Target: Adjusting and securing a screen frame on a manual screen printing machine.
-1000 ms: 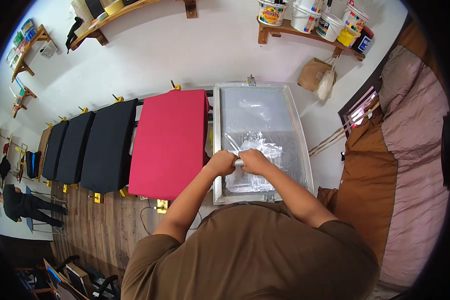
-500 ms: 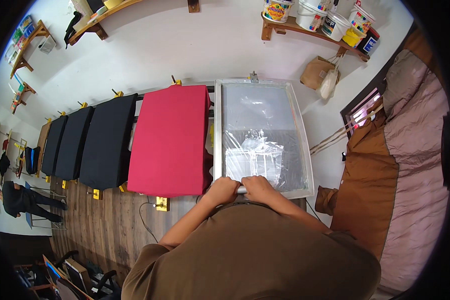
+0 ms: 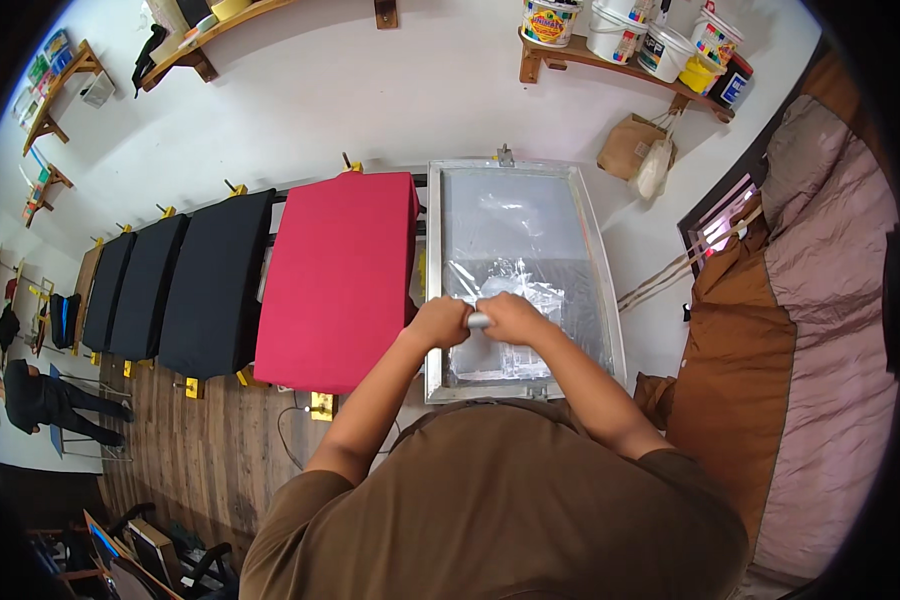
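In front of me lies a screen-printing frame [image 3: 601, 260] with a pale metal rim and a grey mesh. White ink [image 3: 542, 298] is smeared over the mesh's middle, and a thin white line runs near its close edge. Both my hands grip a squeegee [image 3: 479, 320] across the lower half of the mesh; only a short silvery piece of its handle shows between them. My left hand [image 3: 440, 322] is closed round its left part, near the frame's left rim. Closed round the right part is my right hand [image 3: 511, 319]. The squeegee's blade is hidden.
Left of the frame stands a board covered in red fabric [image 3: 340, 280], then several black-covered boards [image 3: 215, 285]. Paint tubs [image 3: 615, 35] fill a wall shelf at upper right. Brown and pinkish cloth [image 3: 740, 350] hangs at right. Another person [image 3: 45, 400] stands far left.
Both my hands have moved forward with the squeegee, from the frame's near edge onto the mesh. The frame's near rim is now uncovered, and the white ink there looks thinner.
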Demonstrator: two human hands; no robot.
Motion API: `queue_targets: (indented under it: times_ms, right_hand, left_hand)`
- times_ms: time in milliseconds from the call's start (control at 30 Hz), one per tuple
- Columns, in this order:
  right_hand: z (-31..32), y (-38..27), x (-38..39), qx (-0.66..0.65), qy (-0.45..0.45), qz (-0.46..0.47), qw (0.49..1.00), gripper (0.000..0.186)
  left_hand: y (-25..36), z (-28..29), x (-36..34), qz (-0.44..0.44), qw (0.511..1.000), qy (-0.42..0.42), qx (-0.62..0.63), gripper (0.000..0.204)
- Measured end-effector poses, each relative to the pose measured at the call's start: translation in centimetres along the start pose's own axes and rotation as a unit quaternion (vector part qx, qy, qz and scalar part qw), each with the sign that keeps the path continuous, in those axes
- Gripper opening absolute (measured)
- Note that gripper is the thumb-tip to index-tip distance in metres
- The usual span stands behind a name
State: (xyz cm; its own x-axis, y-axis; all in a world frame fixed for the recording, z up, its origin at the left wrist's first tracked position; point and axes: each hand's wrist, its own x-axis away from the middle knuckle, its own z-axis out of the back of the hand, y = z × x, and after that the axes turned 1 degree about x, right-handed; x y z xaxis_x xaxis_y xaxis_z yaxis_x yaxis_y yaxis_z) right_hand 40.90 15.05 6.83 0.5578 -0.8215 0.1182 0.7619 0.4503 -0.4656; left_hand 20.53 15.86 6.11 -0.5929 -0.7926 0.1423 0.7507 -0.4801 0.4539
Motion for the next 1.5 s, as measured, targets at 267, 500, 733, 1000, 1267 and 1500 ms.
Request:
queue_targets:
  times_ms: [267,500,733,1000,1267,1500]
  right_hand:
    - [-2.0,1.6,-1.5,0.027,0.051,0.005,0.998,0.020]
    - [-4.4,0.9,1.0,0.011,0.116,0.023,0.993,0.029]
    - [-6.7,-0.4,3.5,0.029,0.140,0.026,0.989,0.044]
    - [-6.7,-2.4,6.5,0.032,0.098,0.015,0.995,0.044]
    - [-4.9,-4.0,7.4,0.016,0.006,0.007,1.000,0.038]
    - [-1.6,-1.3,3.1,-0.054,-0.065,0.027,0.996,0.029]
  left_hand:
    - [-1.8,-2.6,-1.7,0.005,0.997,0.064,-0.032,0.015]
    - [0.6,-3.1,1.5,-0.013,0.995,0.095,-0.012,0.020]
    - [0.1,-6.9,3.0,-0.096,0.975,0.186,-0.073,0.032]
    - [2.3,-7.6,6.1,-0.088,0.979,0.175,-0.060,0.026]
    - [3.7,-4.6,7.8,-0.047,0.999,0.022,-0.013,0.017]
    - [1.0,-0.8,3.4,-0.009,0.996,-0.087,0.021,0.022]
